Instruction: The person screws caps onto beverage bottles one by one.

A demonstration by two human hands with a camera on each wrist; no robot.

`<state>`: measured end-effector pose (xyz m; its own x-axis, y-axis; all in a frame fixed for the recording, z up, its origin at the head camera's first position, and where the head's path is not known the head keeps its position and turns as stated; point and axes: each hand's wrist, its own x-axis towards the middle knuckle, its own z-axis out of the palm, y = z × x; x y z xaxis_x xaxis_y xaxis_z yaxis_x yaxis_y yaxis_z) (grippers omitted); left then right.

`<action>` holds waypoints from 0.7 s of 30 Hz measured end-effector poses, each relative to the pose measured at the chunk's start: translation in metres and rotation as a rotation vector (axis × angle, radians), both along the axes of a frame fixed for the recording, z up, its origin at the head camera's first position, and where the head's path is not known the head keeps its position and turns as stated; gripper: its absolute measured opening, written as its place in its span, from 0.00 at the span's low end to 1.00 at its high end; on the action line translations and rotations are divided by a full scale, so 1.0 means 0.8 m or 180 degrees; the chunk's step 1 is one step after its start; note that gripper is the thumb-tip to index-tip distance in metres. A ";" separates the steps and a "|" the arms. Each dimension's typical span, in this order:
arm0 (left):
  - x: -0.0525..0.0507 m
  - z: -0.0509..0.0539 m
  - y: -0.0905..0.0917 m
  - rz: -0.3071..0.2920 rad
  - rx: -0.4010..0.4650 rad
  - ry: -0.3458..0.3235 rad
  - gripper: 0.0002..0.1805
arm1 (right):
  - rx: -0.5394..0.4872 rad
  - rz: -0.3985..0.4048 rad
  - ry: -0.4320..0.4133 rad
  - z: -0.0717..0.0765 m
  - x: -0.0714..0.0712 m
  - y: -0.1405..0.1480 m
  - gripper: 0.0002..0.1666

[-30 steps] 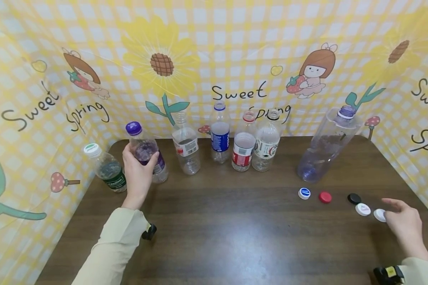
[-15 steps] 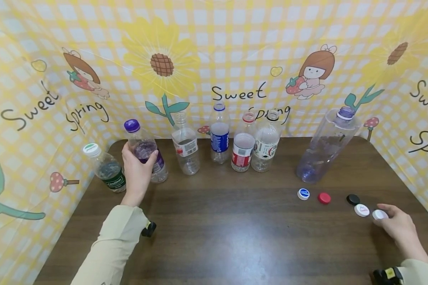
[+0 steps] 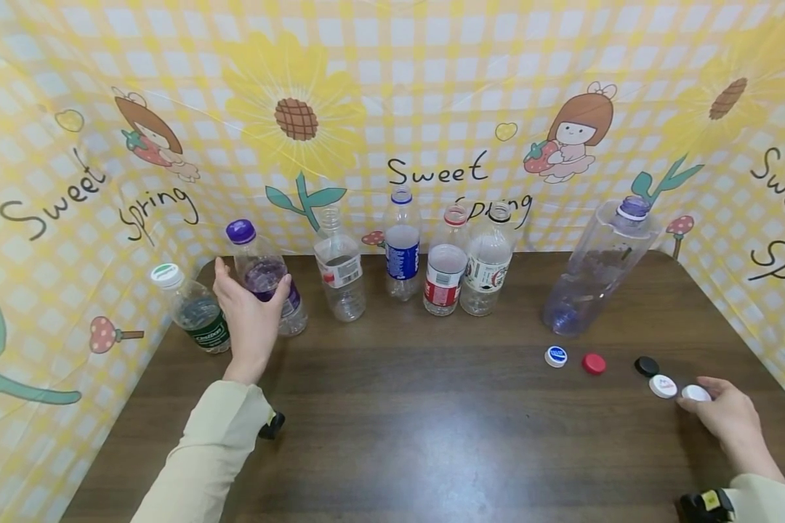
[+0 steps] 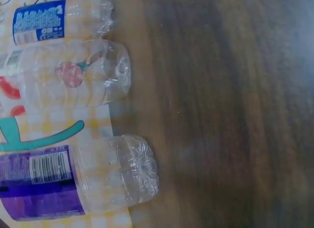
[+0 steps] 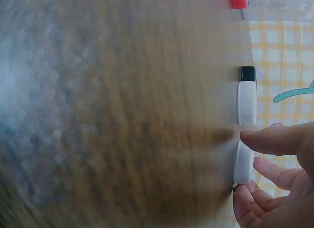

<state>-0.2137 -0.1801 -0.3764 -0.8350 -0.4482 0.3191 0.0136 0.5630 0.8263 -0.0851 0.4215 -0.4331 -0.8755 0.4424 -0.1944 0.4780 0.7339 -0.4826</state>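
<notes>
The left hand (image 3: 251, 319) stands beside the purple-capped bottle (image 3: 290, 298), fingers spread off its left side and the thumb in front of its label. That bottle's purple label (image 4: 41, 184) shows in the left wrist view, where no hand appears. At the right, the right hand (image 3: 733, 418) has its thumb and fingers around the edges of a flat white cap (image 3: 695, 393) lying on the table. In the right wrist view, the right hand's (image 5: 279, 174) thumb is at one end of the white cap (image 5: 243, 162) and its fingertips at the other.
A green-labelled bottle (image 3: 208, 330) stands left of the left hand. Several uncapped bottles line the table's back, with a tall clear bottle (image 3: 589, 276) further right. A printed white cap (image 3: 663, 386), black cap (image 3: 646, 366), red cap (image 3: 594, 364) and blue-and-white cap (image 3: 556, 356) lie nearby.
The left hand's fingers have loosened and spread away from the purple-capped bottle, which still stands. The right hand has shifted slightly left, its thumb and fingers now around the white cap.
</notes>
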 end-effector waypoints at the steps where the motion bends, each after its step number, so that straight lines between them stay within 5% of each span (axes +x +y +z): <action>1: 0.002 -0.001 0.001 0.0010 -0.0023 0.0071 0.56 | -0.0007 -0.0019 -0.0027 0.000 0.000 0.000 0.35; 5: 0.012 -0.003 0.008 -0.0010 -0.0170 0.0509 0.55 | -0.0021 -0.0072 -0.0057 -0.001 0.000 0.002 0.35; 12: 0.020 -0.006 0.026 -0.0110 -0.0618 0.1773 0.47 | -0.0025 -0.0098 0.0005 -0.001 0.001 0.003 0.32; 15: 0.019 -0.003 0.038 -0.0238 -0.0713 0.2160 0.44 | -0.0017 -0.0145 -0.0009 -0.001 0.001 0.001 0.32; 18: 0.020 -0.002 0.050 -0.0462 -0.0915 0.2244 0.38 | -0.0049 -0.0212 -0.0050 -0.002 0.000 -0.001 0.32; 21: 0.024 -0.001 0.062 -0.0671 -0.1154 0.2026 0.34 | -0.0064 -0.0250 -0.0089 -0.002 0.000 -0.002 0.32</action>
<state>-0.1947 -0.1304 -0.3768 -0.4968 -0.0751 0.8646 0.5629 0.7304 0.3869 -0.0854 0.4203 -0.4351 -0.8323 0.5053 -0.2278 0.5472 0.6839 -0.4825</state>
